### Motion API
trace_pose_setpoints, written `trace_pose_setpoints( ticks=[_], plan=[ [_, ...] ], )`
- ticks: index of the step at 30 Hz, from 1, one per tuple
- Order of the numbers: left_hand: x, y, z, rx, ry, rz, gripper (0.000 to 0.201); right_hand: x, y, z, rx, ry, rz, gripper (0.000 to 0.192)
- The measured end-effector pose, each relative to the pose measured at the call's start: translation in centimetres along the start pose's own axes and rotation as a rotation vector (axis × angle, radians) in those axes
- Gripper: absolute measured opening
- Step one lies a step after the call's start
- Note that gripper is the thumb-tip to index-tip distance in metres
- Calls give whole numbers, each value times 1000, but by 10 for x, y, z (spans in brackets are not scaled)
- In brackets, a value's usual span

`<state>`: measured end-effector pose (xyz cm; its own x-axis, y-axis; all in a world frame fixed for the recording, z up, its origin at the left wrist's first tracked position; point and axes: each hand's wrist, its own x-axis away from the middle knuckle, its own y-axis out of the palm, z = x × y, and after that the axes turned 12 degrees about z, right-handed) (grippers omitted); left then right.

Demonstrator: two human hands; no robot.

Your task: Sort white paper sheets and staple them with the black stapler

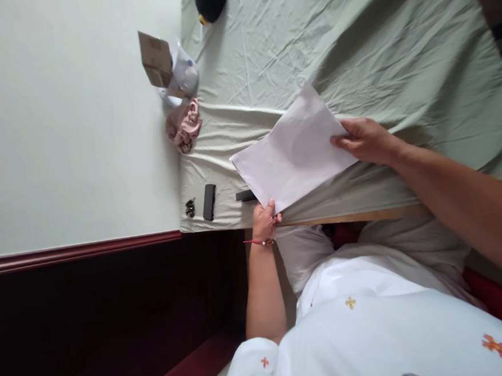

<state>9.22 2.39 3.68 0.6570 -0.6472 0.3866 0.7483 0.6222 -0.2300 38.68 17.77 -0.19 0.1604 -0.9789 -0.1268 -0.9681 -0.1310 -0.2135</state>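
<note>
A white sheet of paper [295,150], perhaps several sheets together, is held up at a slant over the cloth-covered table. My left hand [267,219] pinches its near corner, close to the table's front edge. On the opposite side, my right hand [361,139] grips the paper's right edge, thumb on top and fingers underneath. Partly hidden behind the paper, a black object [245,195] lies just beyond my left hand; its kind is not clear. Further left rests a dark oblong case [209,202].
Beside the case is a small dark cluster, maybe clips [190,207]. Along the wall are a pink bunched cloth [184,126], a plastic bag [185,72] and a cardboard box [155,58]. A black object [212,1] sits at the far edge. The pale green tablecloth [267,43] is wrinkled.
</note>
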Motion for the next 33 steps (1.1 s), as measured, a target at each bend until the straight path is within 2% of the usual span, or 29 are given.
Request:
trace_pose_setpoints(
  ticks=[5,8,10,14,20,26,33],
  plan=[
    [-5,-4,5,69,-101,58,27,3,0,-4,29,55,73,17],
    [-6,-7,6,99,-187,90,27,8,2,-11,15,142,74,18],
    [-4,-8,6,132,-212,127,26,12,5,-15,18,137,80,19],
    [-3,-10,8,178,-191,230,24,18,12,-18,63,46,110,14],
    [-7,-16,10,104,-206,328,24,23,17,-18,51,23,71,18],
    [-13,-17,9,128,-197,358,24,23,18,-18,-76,41,10,27],
    [-24,-18,8,161,-167,367,24,23,20,-16,-34,29,60,25]
  ],
)
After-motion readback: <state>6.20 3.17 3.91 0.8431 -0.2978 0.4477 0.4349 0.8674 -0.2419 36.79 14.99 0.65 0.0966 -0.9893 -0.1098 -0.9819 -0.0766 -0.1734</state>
